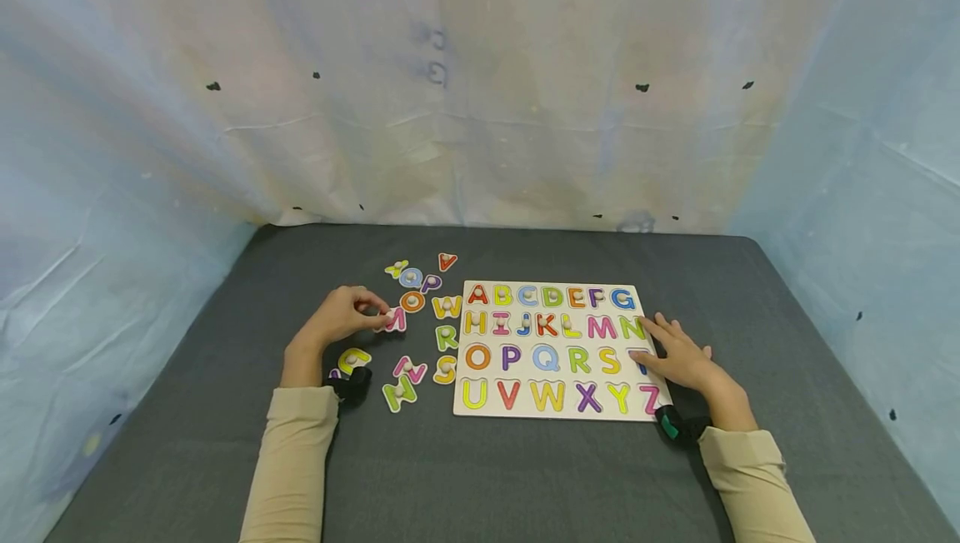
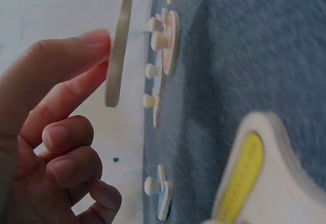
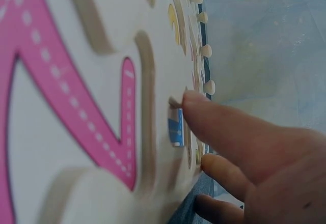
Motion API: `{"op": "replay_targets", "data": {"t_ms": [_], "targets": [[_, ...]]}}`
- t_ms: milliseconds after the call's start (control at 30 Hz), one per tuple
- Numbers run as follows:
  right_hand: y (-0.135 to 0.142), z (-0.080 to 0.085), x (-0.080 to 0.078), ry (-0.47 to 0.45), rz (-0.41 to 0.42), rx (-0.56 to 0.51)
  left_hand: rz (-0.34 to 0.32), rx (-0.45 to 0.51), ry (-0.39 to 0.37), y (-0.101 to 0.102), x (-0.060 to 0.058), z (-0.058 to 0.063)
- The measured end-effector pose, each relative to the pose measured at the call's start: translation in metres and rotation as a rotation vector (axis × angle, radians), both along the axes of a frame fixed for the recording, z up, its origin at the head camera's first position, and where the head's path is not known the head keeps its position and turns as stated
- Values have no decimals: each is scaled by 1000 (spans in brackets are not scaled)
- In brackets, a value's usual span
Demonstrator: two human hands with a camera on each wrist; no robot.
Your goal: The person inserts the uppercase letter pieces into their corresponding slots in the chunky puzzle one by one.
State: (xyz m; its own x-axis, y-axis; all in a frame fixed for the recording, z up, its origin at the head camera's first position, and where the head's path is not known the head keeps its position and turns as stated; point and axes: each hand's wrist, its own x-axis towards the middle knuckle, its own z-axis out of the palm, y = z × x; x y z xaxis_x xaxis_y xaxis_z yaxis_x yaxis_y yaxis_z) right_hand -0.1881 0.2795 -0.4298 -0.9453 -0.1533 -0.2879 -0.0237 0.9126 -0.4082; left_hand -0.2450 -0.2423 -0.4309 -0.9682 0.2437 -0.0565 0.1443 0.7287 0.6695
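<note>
My left hand [image 1: 341, 316] pinches a pink letter M piece [image 1: 395, 321] between thumb and fingertips. Close up in the left wrist view, the M shows as a thin wooden edge [image 2: 119, 56] held above the grey table. Beside it on the right lies the letter board [image 1: 551, 370], with knobbed pieces from A to L in its recesses; the slots from M to Z show their printed colours. My right hand [image 1: 678, 357] rests on the board's right edge with fingers extended. Its thumb touches the T slot [image 3: 176, 127], and its fingers are near the N slot [image 1: 632, 327].
Loose letters lie between left hand and board, including an O [image 1: 412, 301], a W [image 1: 447, 307], an R [image 1: 446, 337] and an S [image 1: 445, 369]. Farther back are Q [image 1: 410, 277] and V [image 1: 447, 262]. Nearer lie a green N [image 1: 399, 393] and a yellow U [image 1: 354, 359].
</note>
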Motion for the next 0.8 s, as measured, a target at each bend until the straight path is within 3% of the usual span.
{"op": "replay_targets", "data": {"t_ms": [433,667,800], "targets": [[1,-3,1,7,-6,-8,-58,78,125,33,5,17],[4,-6,1,8,-26,-57,-96,182,163,63,8,20],[2,-5,1,1,-14,-32,-118,221,193,81,9,22]]}}
